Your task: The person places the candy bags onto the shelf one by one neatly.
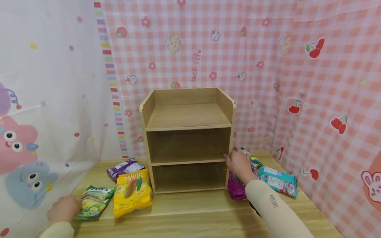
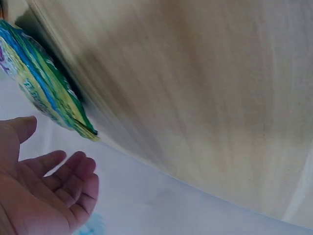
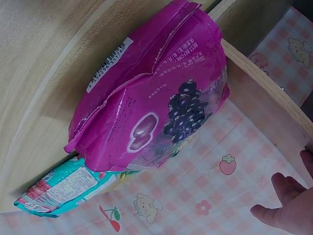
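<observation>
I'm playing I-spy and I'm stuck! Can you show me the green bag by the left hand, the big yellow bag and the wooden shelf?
Green bag (image 1: 95, 202): head view, middle of its front.
Yellow bag (image 1: 133, 193): head view, its front.
Wooden shelf (image 1: 189, 145): head view, middle compartment's back.

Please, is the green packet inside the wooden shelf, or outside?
Outside: the green packet is on the table, left of the shelf.

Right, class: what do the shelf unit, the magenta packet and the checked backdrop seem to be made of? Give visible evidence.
Shelf unit: probably wood or composite board, matt-looking; flat, tan, straight-edged panels.
Magenta packet: likely plastic film, slight sheen; it shows creases and a raised seam.
Checked backdrop: fabric or thin plastic sheet, faintly shiny; it hangs in folds, leaving both possible.
</observation>
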Demonstrator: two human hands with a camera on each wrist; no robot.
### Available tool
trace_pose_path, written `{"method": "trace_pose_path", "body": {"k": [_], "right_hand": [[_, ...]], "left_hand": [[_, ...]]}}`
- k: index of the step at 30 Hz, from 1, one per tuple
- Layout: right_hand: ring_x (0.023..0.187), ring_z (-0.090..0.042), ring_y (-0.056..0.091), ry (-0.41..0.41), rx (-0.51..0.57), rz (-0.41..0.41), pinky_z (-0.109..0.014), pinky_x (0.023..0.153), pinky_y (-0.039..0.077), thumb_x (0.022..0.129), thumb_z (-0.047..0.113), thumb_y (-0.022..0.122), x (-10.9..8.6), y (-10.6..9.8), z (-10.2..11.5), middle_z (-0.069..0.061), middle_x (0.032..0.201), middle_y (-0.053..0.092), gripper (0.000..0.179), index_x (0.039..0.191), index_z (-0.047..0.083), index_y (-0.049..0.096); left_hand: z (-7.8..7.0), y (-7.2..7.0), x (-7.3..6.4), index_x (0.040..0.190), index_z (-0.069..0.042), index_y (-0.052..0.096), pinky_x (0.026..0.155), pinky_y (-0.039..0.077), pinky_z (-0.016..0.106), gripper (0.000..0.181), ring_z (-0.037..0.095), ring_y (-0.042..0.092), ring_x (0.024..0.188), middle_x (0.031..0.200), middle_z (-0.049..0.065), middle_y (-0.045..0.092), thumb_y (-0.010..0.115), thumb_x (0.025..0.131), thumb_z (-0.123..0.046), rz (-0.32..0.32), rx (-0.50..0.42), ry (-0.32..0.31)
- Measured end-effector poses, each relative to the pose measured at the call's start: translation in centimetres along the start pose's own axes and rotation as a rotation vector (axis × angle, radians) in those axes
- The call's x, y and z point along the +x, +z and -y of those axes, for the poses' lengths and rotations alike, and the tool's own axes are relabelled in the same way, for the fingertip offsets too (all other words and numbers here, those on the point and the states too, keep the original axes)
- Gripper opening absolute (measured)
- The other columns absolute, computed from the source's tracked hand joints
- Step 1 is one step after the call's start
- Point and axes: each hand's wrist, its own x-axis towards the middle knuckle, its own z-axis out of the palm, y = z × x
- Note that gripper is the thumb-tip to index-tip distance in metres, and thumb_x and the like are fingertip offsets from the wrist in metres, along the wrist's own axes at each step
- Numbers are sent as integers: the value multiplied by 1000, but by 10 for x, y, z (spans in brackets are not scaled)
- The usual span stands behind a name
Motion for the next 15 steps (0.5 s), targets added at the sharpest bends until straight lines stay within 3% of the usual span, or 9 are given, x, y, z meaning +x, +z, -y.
{"method": "trace_pose_path", "body": {"k": [7, 15], "right_hand": [[135, -47, 38, 11, 4, 2, -70, 109, 15, 105, 32, 47, 3, -6, -1, -31, 149, 36, 42, 107, -5, 66], [135, -46, 38, 9, -6, -5, -70, 109, 16, 104, 33, 47, 4, -3, -2, -29, 149, 37, 44, 115, -7, 65]], "left_hand": [[1, -2, 1, 118, 20, 51, 82, 45, 64, 70, 59, 52, 101, 112, 44, 52, 47, 99, -47, 40, -16, -49], [2, 6, 7, 113, 19, 53, 82, 47, 63, 67, 55, 57, 100, 109, 41, 55, 51, 98, -46, 71, -22, -56]]}}
